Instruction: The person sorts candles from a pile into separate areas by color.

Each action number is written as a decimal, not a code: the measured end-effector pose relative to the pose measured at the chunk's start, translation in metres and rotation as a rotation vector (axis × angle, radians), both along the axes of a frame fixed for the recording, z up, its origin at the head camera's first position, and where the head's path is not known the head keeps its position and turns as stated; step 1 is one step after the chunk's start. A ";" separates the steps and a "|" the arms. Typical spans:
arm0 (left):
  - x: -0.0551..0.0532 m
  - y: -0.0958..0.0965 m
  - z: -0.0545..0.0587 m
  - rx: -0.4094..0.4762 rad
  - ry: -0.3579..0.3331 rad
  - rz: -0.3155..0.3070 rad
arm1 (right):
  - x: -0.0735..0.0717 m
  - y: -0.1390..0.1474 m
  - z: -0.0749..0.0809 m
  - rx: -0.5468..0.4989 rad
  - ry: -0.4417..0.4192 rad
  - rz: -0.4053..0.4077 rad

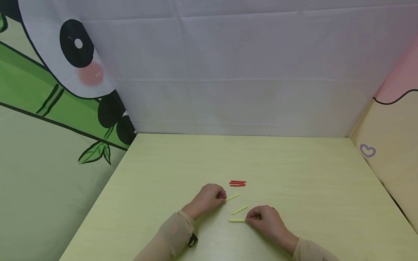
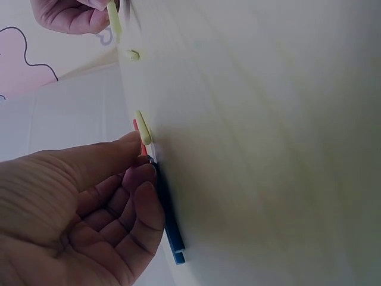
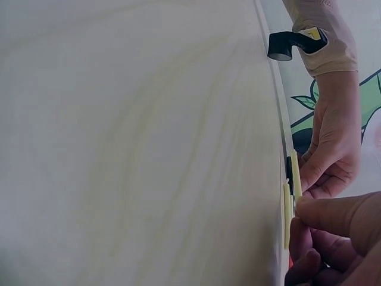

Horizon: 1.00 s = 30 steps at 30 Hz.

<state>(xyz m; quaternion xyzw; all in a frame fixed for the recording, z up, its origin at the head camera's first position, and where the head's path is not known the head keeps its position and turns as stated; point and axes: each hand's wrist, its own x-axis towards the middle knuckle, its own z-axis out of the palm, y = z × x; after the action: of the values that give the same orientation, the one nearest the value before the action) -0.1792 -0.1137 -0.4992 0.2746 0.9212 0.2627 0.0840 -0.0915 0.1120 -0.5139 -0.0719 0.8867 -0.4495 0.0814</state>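
Note:
In the head view my left hand [image 1: 209,197] is low over the table, thumb and finger pinching the near end of a thin yellow stick [image 1: 233,197]. The right hand [image 1: 267,222] pinches the right end of another yellow stick [image 1: 237,220]. Between the hands lies a third yellow stick [image 1: 240,210], slanted and untouched. Past the left fingertips, several red sticks [image 1: 237,183] lie side by side. Blue sticks [image 2: 169,214] show beside the left fingers in the left wrist view; the hand mostly hides them from the head view.
The pale wooden table [image 1: 294,174] meets a white cloth wall [image 1: 228,72] at the back. Printed cloth panels rise along the left and right sides. A black wrist camera [image 1: 192,240] is strapped at the left sleeve.

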 end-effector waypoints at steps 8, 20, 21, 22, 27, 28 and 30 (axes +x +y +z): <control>0.000 0.001 0.000 -0.005 -0.017 0.007 | 0.001 -0.001 0.000 -0.001 0.010 -0.008; 0.000 0.002 -0.001 -0.011 -0.019 0.014 | 0.002 -0.001 0.001 -0.010 0.011 -0.009; 0.000 0.002 -0.001 -0.013 -0.017 0.013 | 0.002 -0.001 0.001 -0.009 0.012 -0.008; 0.000 0.003 -0.001 -0.014 -0.016 0.012 | 0.002 0.000 0.001 -0.010 0.012 -0.007; 0.000 0.003 -0.002 -0.030 -0.003 0.010 | 0.002 0.000 0.000 -0.009 0.019 -0.003; 0.000 0.003 -0.002 -0.032 -0.003 0.011 | 0.002 0.000 0.000 -0.011 0.021 -0.004; 0.000 0.004 -0.002 -0.036 0.001 0.011 | 0.001 0.001 -0.001 -0.010 0.026 -0.004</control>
<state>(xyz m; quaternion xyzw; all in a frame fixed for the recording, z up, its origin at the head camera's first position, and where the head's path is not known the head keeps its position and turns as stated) -0.1793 -0.1100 -0.5016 0.2681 0.9273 0.2463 0.0870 -0.0900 0.1127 -0.5145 -0.0763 0.8854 -0.4533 0.0685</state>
